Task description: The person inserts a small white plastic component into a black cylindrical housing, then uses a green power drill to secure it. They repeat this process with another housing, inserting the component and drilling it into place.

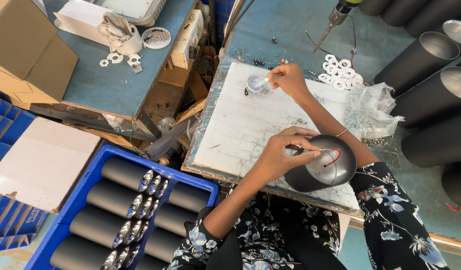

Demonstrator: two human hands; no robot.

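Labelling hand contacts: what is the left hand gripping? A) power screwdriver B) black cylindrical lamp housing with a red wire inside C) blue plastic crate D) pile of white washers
B: the left hand grips the rim of the black cylindrical lamp housing on the white board.

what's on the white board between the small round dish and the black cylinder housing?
Head view: only bare, cracked white board between the small round dish and the black cylinder housing held by the left hand.

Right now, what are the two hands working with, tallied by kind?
Black shell: 1, held by left hand
Red wire: 1, on the shell
Small stick: 1, in right hand
Small cup: 1
Total: 4
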